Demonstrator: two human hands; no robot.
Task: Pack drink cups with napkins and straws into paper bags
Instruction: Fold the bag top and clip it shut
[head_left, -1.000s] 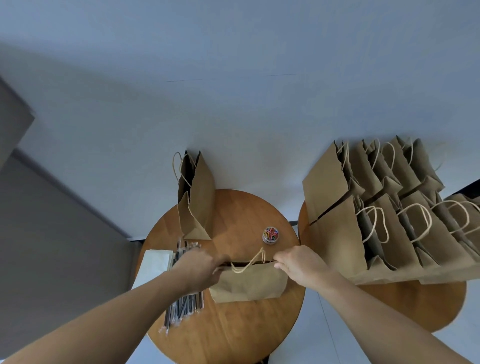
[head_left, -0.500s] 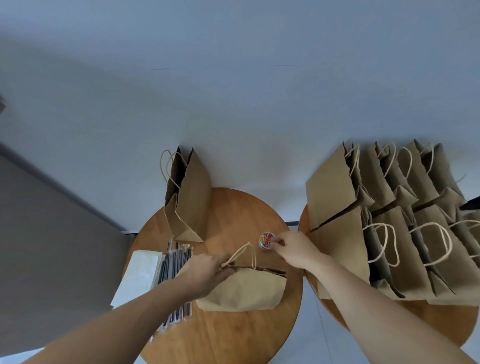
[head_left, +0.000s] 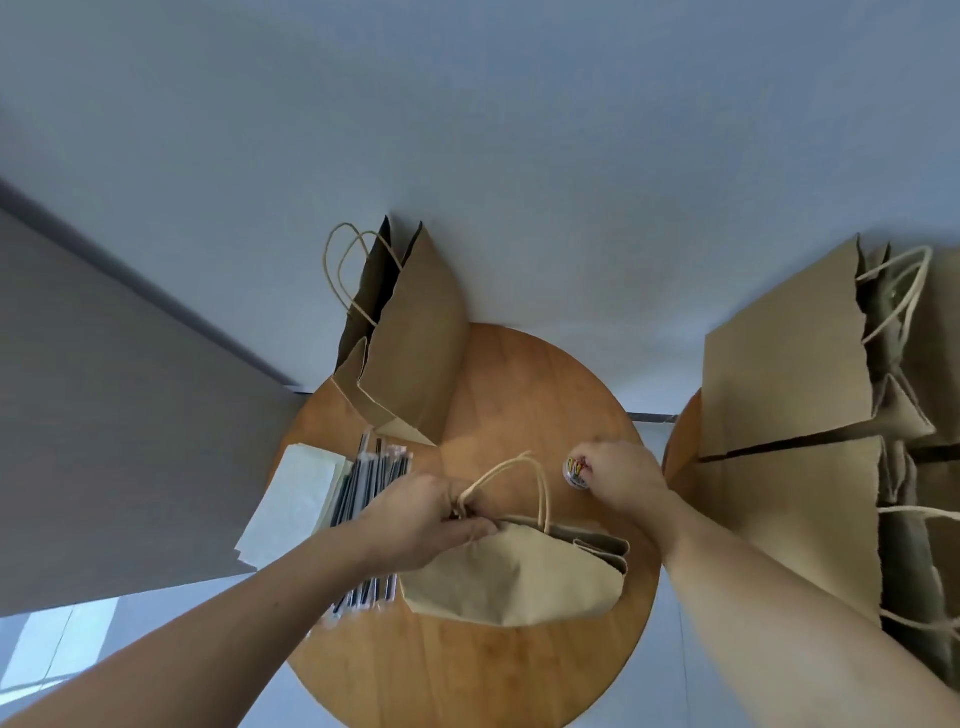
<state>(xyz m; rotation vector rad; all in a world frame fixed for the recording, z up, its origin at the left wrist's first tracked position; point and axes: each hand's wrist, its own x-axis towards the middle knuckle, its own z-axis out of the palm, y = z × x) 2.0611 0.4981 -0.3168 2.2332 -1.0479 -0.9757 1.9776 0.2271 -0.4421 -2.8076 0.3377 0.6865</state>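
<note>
Now the bag (head_left: 514, 582) is pinched closed by the left hand (head_left: 415, 519); the right hand (head_left: 623, 480), grip unclear, was moved to the clip tub (head_left: 575, 472), likely for sealing.

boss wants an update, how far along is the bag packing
Done, apparently: many bags stand at the right, contents unseen. In hand: the left hand pinches the top of the front bag together while the right hand is at the clip tub. Left: the open bag at the back, with straws and napkins lying beside it.
</note>
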